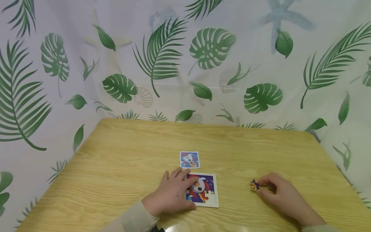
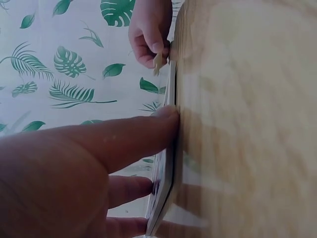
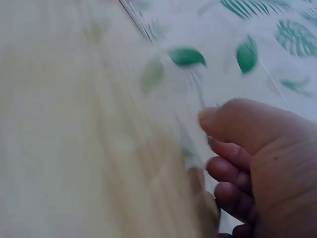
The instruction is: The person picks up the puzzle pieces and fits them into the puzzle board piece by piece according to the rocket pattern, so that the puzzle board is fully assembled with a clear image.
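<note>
A white-bordered jigsaw puzzle (image 1: 213,203) lies flat on the table, its picture a white round-faced character in red against purple. Pale bare board shows at the picture's lower right. Across its left side rests my left hand (image 1: 174,193), fingers spread over the picture and thumb at the near edge; the left wrist view has that thumb (image 2: 143,131) along the board's side. To the right, my right hand (image 1: 282,195) pinches a small purple and yellow puzzle piece (image 1: 254,185) between thumb and forefinger, apart from the board. In the right wrist view the piece cannot be made out.
Just beyond the puzzle lies a small picture card (image 1: 189,160) with a similar design. The wood-grain table (image 1: 130,145) reaches back to a white curtain (image 1: 174,106) printed with green leaves, which also hangs along both sides.
</note>
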Demonstrator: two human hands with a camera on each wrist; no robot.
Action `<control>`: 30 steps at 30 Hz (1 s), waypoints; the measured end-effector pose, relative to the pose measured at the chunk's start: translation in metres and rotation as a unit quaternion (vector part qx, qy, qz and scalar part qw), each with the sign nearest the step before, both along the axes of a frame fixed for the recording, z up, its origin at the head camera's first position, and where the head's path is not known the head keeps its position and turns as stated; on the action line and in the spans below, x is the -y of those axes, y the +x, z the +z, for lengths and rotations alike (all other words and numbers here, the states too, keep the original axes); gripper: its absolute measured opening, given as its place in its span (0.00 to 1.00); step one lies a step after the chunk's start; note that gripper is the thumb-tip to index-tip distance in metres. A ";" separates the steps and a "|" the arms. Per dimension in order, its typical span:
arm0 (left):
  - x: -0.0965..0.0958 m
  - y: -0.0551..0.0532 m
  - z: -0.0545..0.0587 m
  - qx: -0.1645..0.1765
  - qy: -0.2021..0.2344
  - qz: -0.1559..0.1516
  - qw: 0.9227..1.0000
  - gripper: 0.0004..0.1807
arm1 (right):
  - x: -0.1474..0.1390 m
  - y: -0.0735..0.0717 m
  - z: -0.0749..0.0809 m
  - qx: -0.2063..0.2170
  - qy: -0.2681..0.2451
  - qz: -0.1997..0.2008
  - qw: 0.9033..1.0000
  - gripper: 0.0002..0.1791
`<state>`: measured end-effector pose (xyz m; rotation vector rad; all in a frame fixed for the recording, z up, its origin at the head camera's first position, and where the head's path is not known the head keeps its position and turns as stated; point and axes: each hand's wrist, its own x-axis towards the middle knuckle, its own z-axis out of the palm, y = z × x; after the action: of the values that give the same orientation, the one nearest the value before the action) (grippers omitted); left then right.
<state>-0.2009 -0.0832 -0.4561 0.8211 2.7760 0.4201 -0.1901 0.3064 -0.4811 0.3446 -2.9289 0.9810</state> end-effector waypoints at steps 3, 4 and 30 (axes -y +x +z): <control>0.001 0.000 0.000 0.002 0.001 0.003 1.000 0.47 | 0.022 -0.003 -0.002 0.004 -0.033 0.009 0.999 0.13; 0.002 0.000 -0.001 0.003 0.002 0.003 1.000 0.47 | 0.030 -0.003 -0.002 0.006 -0.044 0.011 0.999 0.12; 0.001 0.003 0.000 0.026 0.025 -0.065 0.997 0.40 | 0.132 0.005 0.001 -0.042 0.048 0.125 0.990 0.13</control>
<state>-0.1977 -0.0840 -0.4561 0.9819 2.6560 0.4812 -0.1849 0.1740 -0.4800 0.7546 -2.9115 0.8259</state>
